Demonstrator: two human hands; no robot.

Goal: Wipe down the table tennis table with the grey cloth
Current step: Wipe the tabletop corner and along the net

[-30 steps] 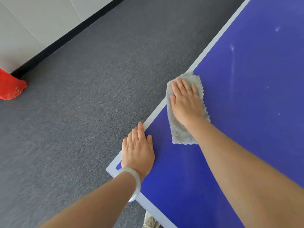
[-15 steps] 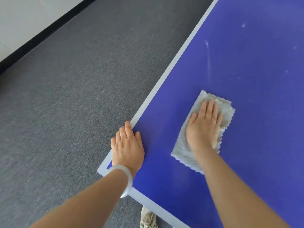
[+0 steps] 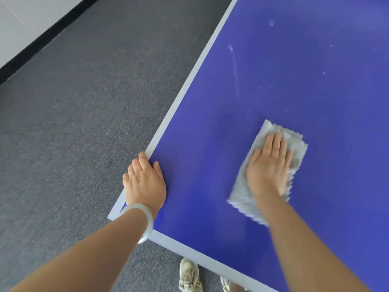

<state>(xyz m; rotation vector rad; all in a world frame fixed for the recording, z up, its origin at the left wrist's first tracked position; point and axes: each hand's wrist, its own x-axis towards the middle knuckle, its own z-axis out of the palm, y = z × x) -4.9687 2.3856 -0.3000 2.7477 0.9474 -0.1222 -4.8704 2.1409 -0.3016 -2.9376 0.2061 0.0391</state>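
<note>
Right hand is lying flat on the grey cloth, fingers straight and close together, palm pressing it onto the blue table; not pinching or gripping it. Cloth is sitting right of centre in the frame, well in from the table's left edge, folded into a long strip running from lower left to upper right; its lower end is looking blurred. Left hand is resting palm-down near the table's corner at lower centre, fingers relaxed and together, fingertips reaching the white border line at the left edge, holding nothing. A pale bracelet is sitting on the left wrist. A whitish streak and a few small specks are showing on the table surface above the cloth, in the upper right. Grey carpet floor is filling the left half of the frame, with a black skirting strip and a light wall at upper left. Light-coloured shoes are showing at the bottom edge, under the table's near edge.
</note>
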